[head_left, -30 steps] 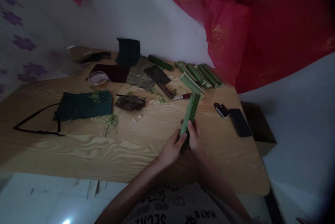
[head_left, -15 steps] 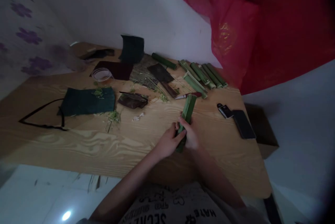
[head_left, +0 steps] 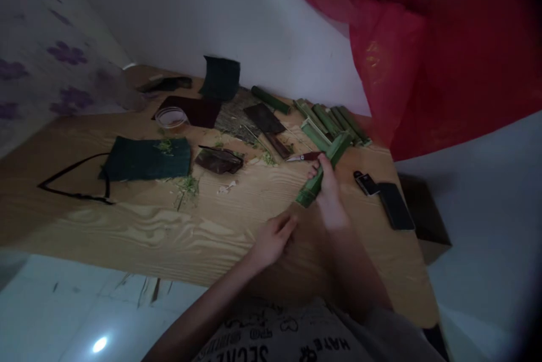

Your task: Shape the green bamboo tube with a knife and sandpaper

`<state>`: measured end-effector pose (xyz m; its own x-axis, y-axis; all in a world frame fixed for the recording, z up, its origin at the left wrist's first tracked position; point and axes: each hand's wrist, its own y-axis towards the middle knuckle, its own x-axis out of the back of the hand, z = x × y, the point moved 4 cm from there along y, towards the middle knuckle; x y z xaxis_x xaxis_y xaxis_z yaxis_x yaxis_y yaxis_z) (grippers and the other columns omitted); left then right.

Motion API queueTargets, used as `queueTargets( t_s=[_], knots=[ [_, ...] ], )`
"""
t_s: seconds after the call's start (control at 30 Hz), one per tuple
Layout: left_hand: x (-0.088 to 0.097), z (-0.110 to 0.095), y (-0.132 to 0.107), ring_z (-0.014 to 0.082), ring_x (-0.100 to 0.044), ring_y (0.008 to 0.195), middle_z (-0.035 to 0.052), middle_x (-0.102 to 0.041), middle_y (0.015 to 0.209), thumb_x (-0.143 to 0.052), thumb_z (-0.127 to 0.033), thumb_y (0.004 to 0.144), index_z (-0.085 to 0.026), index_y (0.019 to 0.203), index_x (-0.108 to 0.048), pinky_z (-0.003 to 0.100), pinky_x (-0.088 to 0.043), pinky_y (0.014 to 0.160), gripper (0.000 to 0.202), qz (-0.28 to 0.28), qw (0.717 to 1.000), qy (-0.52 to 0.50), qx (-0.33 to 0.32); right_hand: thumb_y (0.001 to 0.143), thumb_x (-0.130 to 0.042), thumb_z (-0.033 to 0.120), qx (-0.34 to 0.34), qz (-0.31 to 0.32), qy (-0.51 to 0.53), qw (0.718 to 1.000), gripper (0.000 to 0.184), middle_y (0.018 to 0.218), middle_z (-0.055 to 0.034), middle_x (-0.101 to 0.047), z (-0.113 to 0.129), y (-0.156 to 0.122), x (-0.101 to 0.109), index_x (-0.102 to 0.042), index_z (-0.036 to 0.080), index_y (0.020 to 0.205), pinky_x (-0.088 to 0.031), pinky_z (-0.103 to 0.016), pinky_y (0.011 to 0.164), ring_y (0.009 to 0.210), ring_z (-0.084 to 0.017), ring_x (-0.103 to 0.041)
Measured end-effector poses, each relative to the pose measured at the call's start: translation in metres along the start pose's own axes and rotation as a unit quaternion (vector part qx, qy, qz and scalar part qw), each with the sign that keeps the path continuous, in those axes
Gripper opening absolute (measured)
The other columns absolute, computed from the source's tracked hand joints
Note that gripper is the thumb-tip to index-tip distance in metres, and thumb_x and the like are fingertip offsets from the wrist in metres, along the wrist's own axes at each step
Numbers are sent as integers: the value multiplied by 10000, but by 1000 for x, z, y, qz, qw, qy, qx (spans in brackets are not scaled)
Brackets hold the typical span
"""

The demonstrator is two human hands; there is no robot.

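Note:
My right hand [head_left: 329,184] is wrapped round a green bamboo piece [head_left: 314,186], which slants up to the right over the table. Its far end overlaps other bamboo lying behind. Below the near end, my left hand [head_left: 273,240] is apart from the bamboo, fingers curled in and thumb close to them; I see nothing in it. Just beyond my right hand lies a knife [head_left: 302,156] with a reddish handle, its blade pointing left.
More bamboo pieces [head_left: 326,120] lie at the back right. Leftward are a folded dark pouch [head_left: 220,160], a green cloth [head_left: 148,161] with shavings, a tape roll [head_left: 170,117] and a black strap [head_left: 71,167]. A phone [head_left: 396,206] lies near the wooden table's [head_left: 169,232] right edge.
My left hand has let go of the bamboo and moved slightly down and left. My right hand has carried the bamboo up and right, tilting it more to the right.

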<state>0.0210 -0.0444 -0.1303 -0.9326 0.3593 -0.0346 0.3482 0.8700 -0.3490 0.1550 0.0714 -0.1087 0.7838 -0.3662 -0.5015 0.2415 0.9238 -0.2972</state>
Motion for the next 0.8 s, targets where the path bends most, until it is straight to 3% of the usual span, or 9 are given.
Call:
queueTargets(
  t_s=[0.1, 0.17, 0.3, 0.47, 0.53, 0.6, 0.67, 0.73, 0.8],
  knots=[
    [16, -17, 10, 139, -601, 639, 30, -668, 921, -466, -538, 934, -185, 1143, -519, 281, -483, 615, 414, -81, 995, 11, -61, 593, -871, 438, -6, 36, -14, 999, 440, 550, 115, -475, -10, -12, -10, -509, 234, 737, -365, -169, 399, 439, -41, -414],
    [19, -26, 21, 192, -637, 900, 65, -676, 1023, -590, -485, 874, -178, 1105, -544, 307, -498, 789, 387, -95, 992, 17, -85, 626, -859, 440, -18, 82, -37, 996, 404, 558, 95, -495, -23, -24, -19, -521, 233, 706, -398, -184, 431, 471, -56, -457],
    [9, -20, 31, 155, -569, 657, 6, -612, 723, -533, -504, 904, -182, 911, -574, 275, -455, 622, 324, -99, 993, 3, -61, 614, -865, 446, -34, 91, -52, 994, 402, 546, 94, -500, -35, -26, -24, -538, 229, 701, -389, -191, 429, 472, -60, -455],
    [-22, 10, 5, 105, -405, 410, -47, -424, 470, -399, -691, 888, -189, 678, -545, 236, -324, 412, 564, -20, 996, -88, -5, 621, -861, 458, -25, 65, -22, 997, 453, 518, 134, -418, 1, 11, -19, -481, 230, 710, -398, -180, 448, 431, -34, -386],
    [-25, 12, -3, 105, -440, 433, -44, -453, 485, -498, -688, 849, -182, 695, -557, 222, -336, 418, 532, -5, 995, -96, 0, 636, -863, 430, -4, 59, -10, 998, 458, 531, 136, -411, 18, 20, -20, -456, 232, 709, -399, -167, 458, 447, -30, -397],
    [-16, 5, -1, 114, -499, 480, -42, -524, 562, -493, -666, 871, -189, 865, -563, 222, -398, 452, 482, -21, 993, -116, -3, 622, -875, 423, 4, 63, -12, 998, 471, 536, 131, -416, 25, 17, -23, -451, 231, 697, -389, -167, 449, 452, -32, -403],
    [3, -12, 10, 138, -618, 680, 24, -647, 858, -567, -618, 860, -197, 1082, -525, 241, -495, 553, 478, -93, 983, -152, -53, 600, -888, 426, -4, 87, -26, 996, 477, 537, 122, -426, 19, 6, -31, -462, 231, 687, -380, -178, 435, 452, -40, -405],
    [14, -29, 24, 157, -642, 905, 73, -652, 1048, -661, -567, 819, -188, 1135, -518, 248, -531, 714, 514, -106, 979, -144, -100, 607, -882, 439, -28, 123, -38, 991, 466, 537, 114, -427, 5, -8, -40, -471, 233, 681, -379, -189, 430, 455, -50, -405],
    [12, -35, 35, 138, -638, 713, 43, -664, 871, -657, -575, 820, -171, 1025, -557, 255, -522, 633, 464, -71, 983, -140, -92, 630, -863, 461, -43, 141, -48, 988, 463, 536, 110, -426, -6, -15, -46, -462, 232, 665, -380, -198, 429, 453, -53, -403]
  ],
)
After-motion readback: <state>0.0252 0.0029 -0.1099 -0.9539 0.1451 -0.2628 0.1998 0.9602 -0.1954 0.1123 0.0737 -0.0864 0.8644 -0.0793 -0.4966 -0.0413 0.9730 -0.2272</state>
